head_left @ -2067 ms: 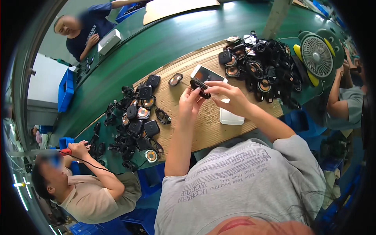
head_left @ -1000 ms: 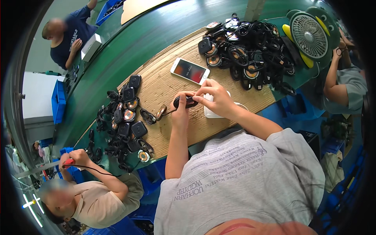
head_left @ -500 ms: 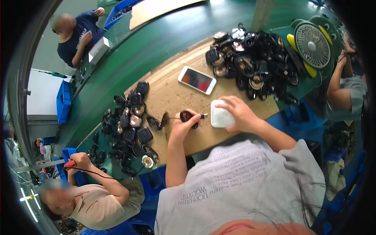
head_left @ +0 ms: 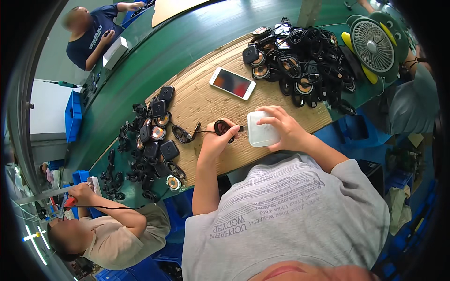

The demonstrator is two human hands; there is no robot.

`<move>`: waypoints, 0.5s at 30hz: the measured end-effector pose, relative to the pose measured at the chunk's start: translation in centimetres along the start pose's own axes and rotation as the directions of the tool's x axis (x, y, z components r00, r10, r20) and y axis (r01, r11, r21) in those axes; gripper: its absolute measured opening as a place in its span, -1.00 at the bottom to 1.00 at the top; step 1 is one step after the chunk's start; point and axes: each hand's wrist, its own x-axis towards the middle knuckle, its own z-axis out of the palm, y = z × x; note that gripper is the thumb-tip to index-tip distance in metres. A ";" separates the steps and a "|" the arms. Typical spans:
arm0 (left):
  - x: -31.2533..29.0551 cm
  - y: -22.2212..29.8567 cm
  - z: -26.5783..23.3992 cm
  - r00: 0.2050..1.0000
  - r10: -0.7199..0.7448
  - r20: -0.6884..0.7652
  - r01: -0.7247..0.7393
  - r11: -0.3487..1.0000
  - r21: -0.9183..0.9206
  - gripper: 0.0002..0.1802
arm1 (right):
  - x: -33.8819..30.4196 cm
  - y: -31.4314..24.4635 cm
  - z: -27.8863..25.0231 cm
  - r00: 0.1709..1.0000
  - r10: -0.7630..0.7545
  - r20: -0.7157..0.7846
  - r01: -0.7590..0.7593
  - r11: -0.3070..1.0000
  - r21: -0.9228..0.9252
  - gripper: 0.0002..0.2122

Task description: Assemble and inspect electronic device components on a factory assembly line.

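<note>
My left hand [head_left: 214,144] is closed on a coiled black cable [head_left: 221,126], with its plug [head_left: 242,129] pointing right between thumb and finger. In my right hand [head_left: 289,131] is a white box with rounded corners [head_left: 260,132], gripped from its right side. The plug's tip meets the box's left edge; whether it is inserted cannot be seen. From my left hand the cable runs left towards a black coil [head_left: 182,134] on the brown board [head_left: 206,105]. Beyond my hands lies a white phone [head_left: 233,84] with its screen lit.
Left is a pile of black square pads and round coppery discs with cables [head_left: 152,145]; a larger similar pile [head_left: 304,65] sits at far right beside a fan [head_left: 372,44]. A co-worker [head_left: 119,229] holds a red-handled tool [head_left: 70,202] at left; another [head_left: 89,37] stands across the green table.
The white box and the plug have come together, closing the gap between them. The view has shifted slightly. The co-worker across the table has stretched an arm out to the right.
</note>
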 end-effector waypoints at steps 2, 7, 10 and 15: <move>-0.1 0.0 0.1 1.000 -0.004 0.010 0.004 1.000 -0.002 -0.94 | -0.1 -0.2 -0.1 1.000 -0.027 0.004 0.027 0.999 -0.018 -0.25; 0.1 -1.1 0.3 0.999 -0.017 0.033 0.015 0.997 0.071 -0.92 | -0.4 -0.5 0.4 0.997 -0.076 -0.020 0.074 0.995 -0.073 -0.26; 0.5 -1.5 0.6 0.998 -0.047 0.038 0.042 0.992 0.115 -0.91 | -0.6 -0.4 0.5 0.996 -0.087 -0.007 0.086 0.990 -0.108 -0.26; 0.9 -1.6 1.8 0.995 -0.101 0.005 0.100 0.984 0.149 -0.89 | -0.7 -0.2 -0.1 0.999 -0.023 0.028 0.025 0.997 -0.076 -0.27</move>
